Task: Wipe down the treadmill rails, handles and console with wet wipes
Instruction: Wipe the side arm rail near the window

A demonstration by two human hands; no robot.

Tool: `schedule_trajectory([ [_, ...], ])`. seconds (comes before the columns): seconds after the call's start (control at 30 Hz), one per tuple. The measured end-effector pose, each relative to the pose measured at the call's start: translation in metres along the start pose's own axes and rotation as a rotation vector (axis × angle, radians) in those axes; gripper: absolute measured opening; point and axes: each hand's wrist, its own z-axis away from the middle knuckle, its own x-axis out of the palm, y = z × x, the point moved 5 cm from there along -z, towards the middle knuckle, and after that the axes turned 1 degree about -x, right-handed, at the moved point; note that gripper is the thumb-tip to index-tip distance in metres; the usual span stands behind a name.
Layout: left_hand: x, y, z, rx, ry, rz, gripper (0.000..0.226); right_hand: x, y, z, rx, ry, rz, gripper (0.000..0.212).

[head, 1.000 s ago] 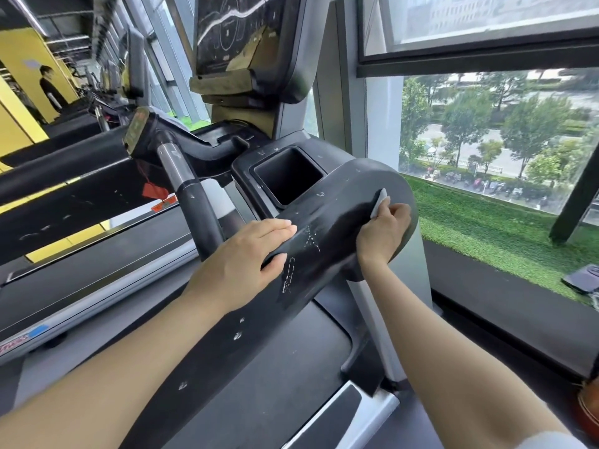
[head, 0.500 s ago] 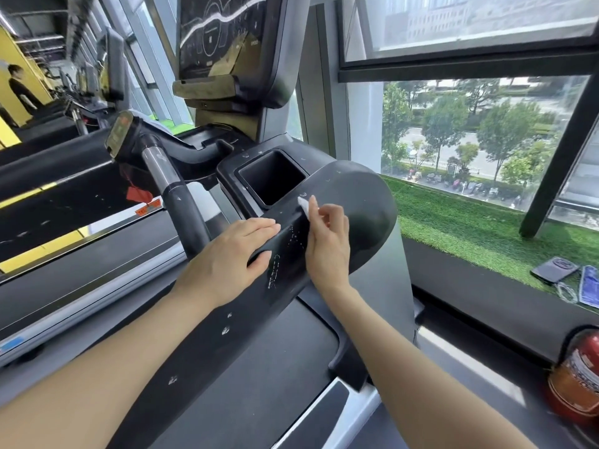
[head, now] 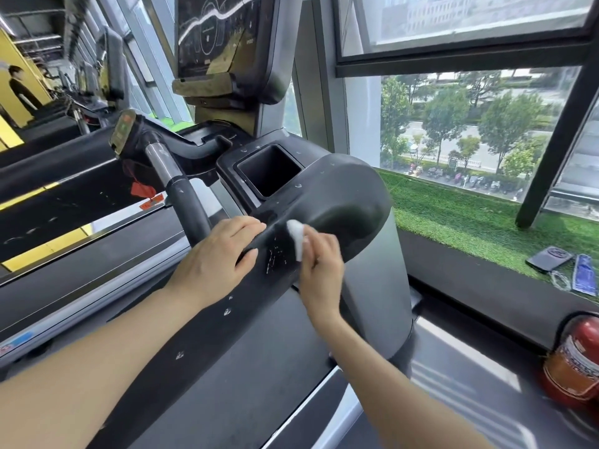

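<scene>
- Wet wipe (head: 296, 239) is pinched in right hand (head: 319, 265), pressed on near part of right side rail (head: 327, 202), just beside left hand.
- Left hand (head: 215, 259) is laid over the rail w/ fingers loosely curved, nothing grasped.
- Step done well, by judgement: firm overlapping strokes along rail, white specks incl.; wipe refolded when soiled.
- Counted: 1 wipe, 2 hands, 1 console (head: 223, 37), 1 cup recess (head: 269, 170).
</scene>
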Motion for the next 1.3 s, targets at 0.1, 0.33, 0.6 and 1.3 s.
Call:
schedule_trajectory([
  [0.1,0.002,0.000,-0.001,0.007,0.003,-0.013,0.043,-0.025,0.034,-0.053,0.201,0.223,0.048,0.027],
  [0.33,0.001,-0.001,-0.001,0.029,0.024,-0.012,0.042,-0.031,0.105,-0.133,0.485,0.233,0.127,0.031],
  [0.6,0.003,-0.002,0.000,0.030,0.026,-0.009,0.040,-0.019,0.094,-0.134,0.318,0.233,0.122,0.030],
  [1.3,0.003,-0.001,0.002,0.010,0.029,0.041,0.043,0.019,0.016,0.039,-0.093,-0.084,-0.053,0.031],
])
